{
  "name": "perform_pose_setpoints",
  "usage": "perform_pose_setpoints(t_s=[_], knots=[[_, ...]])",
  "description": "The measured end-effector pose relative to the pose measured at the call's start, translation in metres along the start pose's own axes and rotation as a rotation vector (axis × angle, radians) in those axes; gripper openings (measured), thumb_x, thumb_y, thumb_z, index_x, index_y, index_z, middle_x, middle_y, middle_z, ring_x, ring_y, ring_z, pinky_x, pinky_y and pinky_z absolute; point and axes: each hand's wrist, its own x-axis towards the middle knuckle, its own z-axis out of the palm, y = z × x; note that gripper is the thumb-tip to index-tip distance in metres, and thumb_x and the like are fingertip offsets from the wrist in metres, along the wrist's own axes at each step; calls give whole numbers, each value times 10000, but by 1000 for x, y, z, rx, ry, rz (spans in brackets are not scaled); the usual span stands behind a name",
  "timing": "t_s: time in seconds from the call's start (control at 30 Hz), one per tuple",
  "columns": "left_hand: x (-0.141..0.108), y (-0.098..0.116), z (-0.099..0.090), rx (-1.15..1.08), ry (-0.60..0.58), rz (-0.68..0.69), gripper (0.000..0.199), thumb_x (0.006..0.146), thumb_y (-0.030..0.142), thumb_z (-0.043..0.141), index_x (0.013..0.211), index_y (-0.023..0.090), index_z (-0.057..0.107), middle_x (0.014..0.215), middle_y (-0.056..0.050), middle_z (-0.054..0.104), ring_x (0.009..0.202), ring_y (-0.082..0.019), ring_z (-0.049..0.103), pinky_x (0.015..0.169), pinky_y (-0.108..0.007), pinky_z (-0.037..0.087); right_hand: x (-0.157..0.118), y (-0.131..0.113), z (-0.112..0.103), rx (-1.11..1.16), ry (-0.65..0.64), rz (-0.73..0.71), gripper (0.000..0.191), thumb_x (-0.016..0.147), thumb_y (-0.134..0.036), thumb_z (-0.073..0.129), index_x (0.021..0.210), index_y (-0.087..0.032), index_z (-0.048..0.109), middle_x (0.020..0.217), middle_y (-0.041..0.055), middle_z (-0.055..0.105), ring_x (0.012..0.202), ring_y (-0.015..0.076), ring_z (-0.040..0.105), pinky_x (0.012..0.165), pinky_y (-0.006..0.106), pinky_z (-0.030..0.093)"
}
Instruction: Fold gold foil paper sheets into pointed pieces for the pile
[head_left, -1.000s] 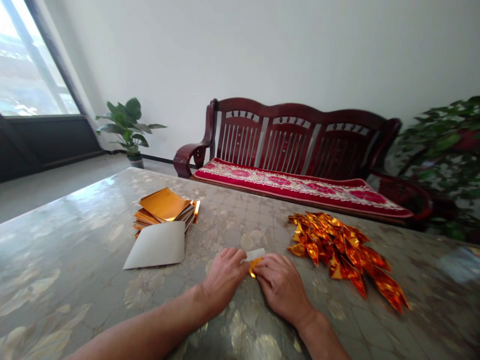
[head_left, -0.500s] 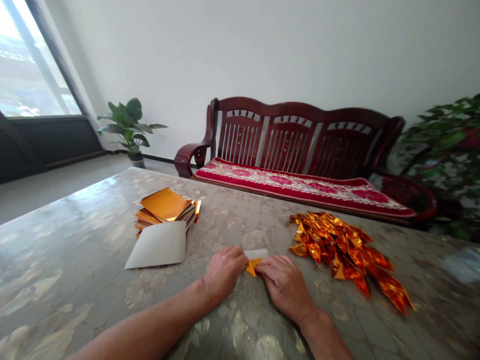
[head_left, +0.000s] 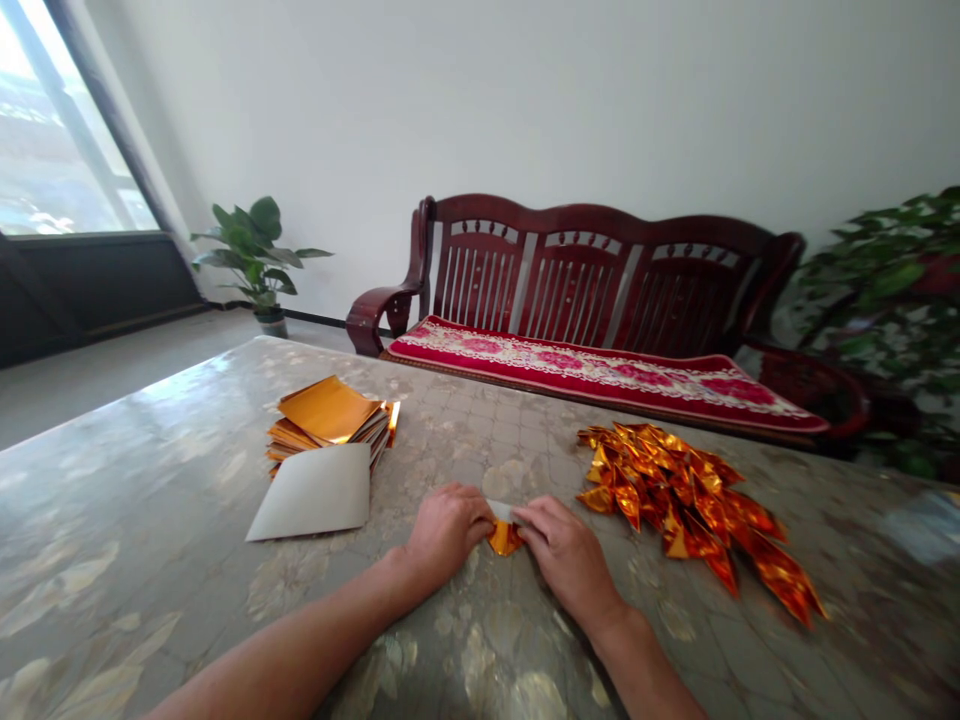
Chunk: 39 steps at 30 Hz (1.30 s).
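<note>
Between my two hands is a small sheet of gold foil paper (head_left: 505, 538), partly folded, with a pale strip of its back showing along the far edge. My left hand (head_left: 450, 530) pinches its left side, fingers curled. On the right side, my right hand (head_left: 562, 550) grips it with thumb and fingertips. Both hands rest low over the table, and the fingers hide the sheet's side edges. Left of my hands lies a stack of gold foil sheets (head_left: 330, 408), with one sheet pale side up (head_left: 315, 495) in front. To the right, folded gold foil pieces (head_left: 675, 490) are heaped.
The table (head_left: 187, 500) has a glossy floral cover. Beyond its far edge stands a dark red wooden bench (head_left: 577, 270) with a red patterned seat cover (head_left: 600, 375). Potted plants (head_left: 255, 250) flank it. A clear plastic item (head_left: 926, 525) lies at the far right.
My hands have shifted slightly around the foil sheet. The gold part near me looks more curved, and the pale strip at the far edge is narrower.
</note>
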Motion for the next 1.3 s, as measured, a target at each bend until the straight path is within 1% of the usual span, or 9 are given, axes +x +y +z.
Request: perform_pose_setpoints(t_s=[0.1, 0.2, 0.27, 0.4, 0.5, 0.7, 0.9, 1.07, 1.3], knots=[[5, -3, -2, -24, 14, -43, 97, 840, 243, 650, 909, 234, 718, 924, -11, 686, 919, -187, 607, 819, -280, 429, 5, 3, -1, -37, 7, 75, 301, 841, -181, 598, 1121, -255, 681, 1067, 44, 671, 1024, 228, 582, 893, 345, 436], [9, -5, -7, -1, 13, -82, 329, 781, 299, 711, 1103, 240, 682, 1039, -36, 673, 999, -223, 602, 856, -308, 447, 9, 5, -3, -49, -17, 128, 397, 814, -201, 624, 1209, -240, 640, 1103, 54, 668, 1039, 243, 562, 908, 364, 425], [12, -6, -9, 16, -25, -112, 401, 759, 317, 721, 1147, 232, 665, 1044, -45, 674, 1011, -236, 608, 863, -317, 455, 11, 6, -5, -54, -39, 150, 414, 799, -211, 636, 1212, -240, 638, 1072, 55, 670, 1018, 244, 560, 892, 359, 424], [18, -7, -12, -4, -95, -174, 367, 738, 329, 719, 1092, 241, 676, 1011, -29, 699, 989, -230, 626, 836, -298, 459, 13, 5, -6, -67, -75, 171, 348, 777, -232, 662, 1123, -268, 669, 1001, 38, 674, 973, 241, 559, 847, 346, 416], [20, -8, -13, -30, -137, -215, 288, 725, 348, 721, 994, 251, 700, 945, -10, 712, 932, -219, 638, 762, -271, 451, 14, 4, -8, -64, -90, 160, 259, 778, -232, 663, 1031, -283, 680, 988, 21, 679, 950, 234, 556, 815, 333, 404], [22, -10, -12, -51, -155, -233, 203, 717, 350, 724, 887, 238, 720, 871, 3, 715, 854, -194, 639, 677, -242, 411, 15, 2, -9, -63, -90, 166, 85, 773, -216, 661, 842, -265, 658, 907, -6, 678, 906, 214, 538, 776, 311, 377], [19, -10, -10, -96, -93, -202, 123, 735, 321, 709, 832, 248, 730, 843, 14, 706, 808, -176, 620, 661, -240, 392, 12, 2, -5, -20, -94, 139, 142, 804, -179, 628, 867, -288, 696, 859, -14, 678, 889, 205, 535, 763, 302, 367], [13, -11, -5, -146, -40, -176, 75, 769, 253, 666, 809, 233, 726, 831, 11, 686, 824, -167, 605, 689, -236, 396, 7, 2, -2, -5, -53, 109, 154, 841, -185, 626, 873, -296, 728, 850, -1, 667, 911, 212, 531, 793, 315, 380], [10, -15, 1, -198, 20, -23, 109, 837, 180, 611, 772, 209, 693, 818, 1, 648, 854, -155, 597, 738, -222, 411, -1, 0, -2, -85, 51, -65, 147, 878, -185, 644, 918, -281, 747, 825, 28, 635, 877, 206, 510, 773, 312, 375]])
